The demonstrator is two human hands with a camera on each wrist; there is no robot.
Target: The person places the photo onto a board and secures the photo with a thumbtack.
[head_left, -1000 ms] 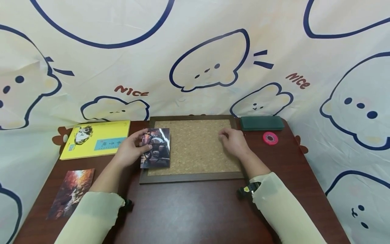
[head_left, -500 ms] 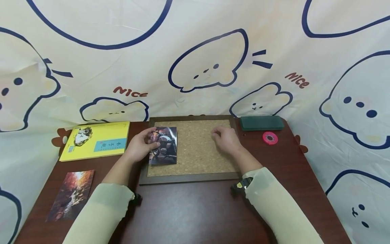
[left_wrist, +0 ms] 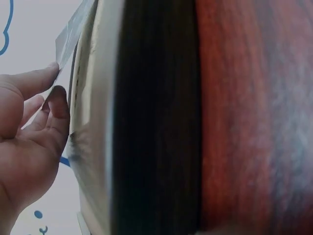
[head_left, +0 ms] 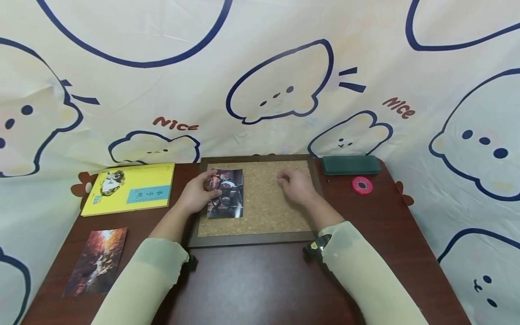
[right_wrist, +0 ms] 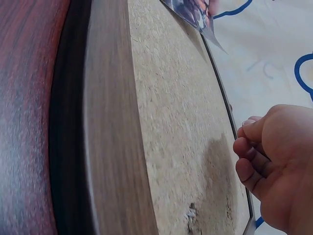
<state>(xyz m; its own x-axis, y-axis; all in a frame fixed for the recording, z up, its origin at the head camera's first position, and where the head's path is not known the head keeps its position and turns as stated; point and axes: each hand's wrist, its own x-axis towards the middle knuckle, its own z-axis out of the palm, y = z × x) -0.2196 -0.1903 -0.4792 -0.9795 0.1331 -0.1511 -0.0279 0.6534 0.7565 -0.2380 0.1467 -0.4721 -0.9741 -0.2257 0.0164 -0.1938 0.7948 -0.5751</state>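
Observation:
My left hand (head_left: 195, 195) pinches a glossy photo card (head_left: 230, 194) by its left edge, thumb on top. The dark picture overlaps the left part of a cork board (head_left: 264, 214) with a brown wooden frame. In the left wrist view, the card (left_wrist: 72, 35) stands tilted between thumb and fingers, close over the board. My right hand (head_left: 298, 186) hovers over the board's right part, fingers curled and thumb against the index finger. In the right wrist view, its shadow falls on the cork below the hand (right_wrist: 279, 156). I cannot tell whether something small sits between those fingertips.
A yellow book (head_left: 138, 180) lies at the table's back left. Nearer, a second photo card (head_left: 97, 262) with a fiery scene rests left of the left forearm. A dark green case (head_left: 350, 165) and a pink tape roll (head_left: 362, 185) are at the back right. A patterned cloth hangs behind.
My left hand has carried the card rightward, further over the cork board. My right hand has shifted left across the board, fingers still curled.

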